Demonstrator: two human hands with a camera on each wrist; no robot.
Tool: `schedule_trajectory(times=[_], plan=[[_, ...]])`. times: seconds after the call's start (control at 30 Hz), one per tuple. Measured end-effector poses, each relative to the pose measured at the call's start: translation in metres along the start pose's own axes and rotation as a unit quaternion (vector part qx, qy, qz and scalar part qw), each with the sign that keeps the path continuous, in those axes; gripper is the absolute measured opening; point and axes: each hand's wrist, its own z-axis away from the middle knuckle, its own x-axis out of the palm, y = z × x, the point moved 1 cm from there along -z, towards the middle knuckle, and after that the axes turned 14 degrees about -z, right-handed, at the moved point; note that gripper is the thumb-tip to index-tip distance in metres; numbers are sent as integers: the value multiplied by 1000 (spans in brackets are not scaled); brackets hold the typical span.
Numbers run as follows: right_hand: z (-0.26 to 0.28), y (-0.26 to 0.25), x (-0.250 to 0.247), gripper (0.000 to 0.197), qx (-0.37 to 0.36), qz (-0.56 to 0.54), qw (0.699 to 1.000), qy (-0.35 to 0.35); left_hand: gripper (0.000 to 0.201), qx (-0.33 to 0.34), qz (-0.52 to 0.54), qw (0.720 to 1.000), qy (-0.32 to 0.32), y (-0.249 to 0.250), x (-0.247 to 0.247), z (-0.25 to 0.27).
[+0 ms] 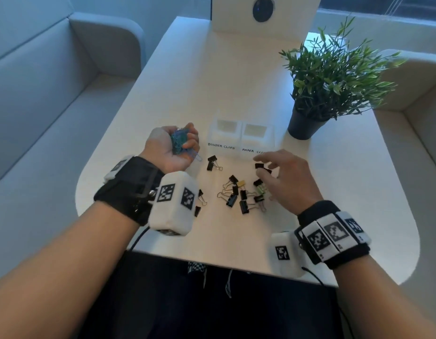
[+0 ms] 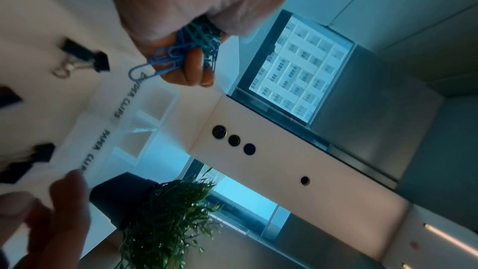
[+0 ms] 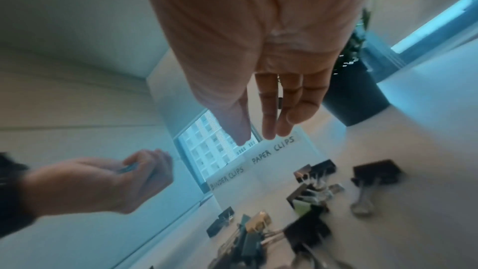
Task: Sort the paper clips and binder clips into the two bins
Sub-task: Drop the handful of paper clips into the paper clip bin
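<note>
My left hand (image 1: 175,148) is turned palm up left of the bins, fingers curled round a bunch of blue and green paper clips (image 1: 179,141) (image 2: 191,48); one blue clip dangles below the fist. My right hand (image 1: 278,172) (image 3: 269,109) hovers palm down over the loose black binder clips (image 1: 241,194) (image 3: 305,195), fingers straight and holding nothing. Two clear bins stand behind the pile: the left bin (image 1: 224,133) is labelled BINDER CLIPS, the right bin (image 1: 257,135) PAPER CLIPS. I cannot make out anything inside either bin.
A potted green plant (image 1: 334,79) stands right of the bins, close behind my right hand. A white upright panel (image 1: 261,15) with a round dark lens rises at the table's far end. The rounded white table (image 1: 163,94) is flanked by pale sofas.
</note>
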Motion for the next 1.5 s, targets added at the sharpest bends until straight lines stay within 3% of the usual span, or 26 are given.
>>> schedule_trajectory(times=[0.3,0.4,0.5,0.57,0.67,0.73,0.87,0.97,1.13,1.3,1.5], plan=[[22,16,-16,21,15,-42,997,64,35,36,-87,994,-54,-23,94,-70],[26,14,-15,20,18,-57,996,69,38,81,-113,990,-19,-35,107,-81],[31,16,-22,19,16,-68,994,83,39,129,-206,969,40,-52,121,-90],[34,18,-25,19,15,-74,993,91,33,177,-315,928,87,-65,122,-98],[38,21,-29,18,24,-74,992,95,22,268,-506,808,140,-80,115,-104],[40,23,-31,18,33,-77,992,95,18,301,-573,747,152,-83,112,-102],[42,24,-36,18,40,-60,993,99,19,321,-632,690,146,-82,113,-98],[40,26,-37,22,69,-40,994,80,16,317,-636,688,147,-79,116,-94],[26,32,-27,53,173,69,979,-77,14,287,-626,712,136,-66,114,-88],[4,30,-11,74,187,140,965,-124,11,264,-608,740,112,-51,102,-75],[-8,13,9,62,150,198,953,-173,12,281,-560,776,74,-28,66,-18]])
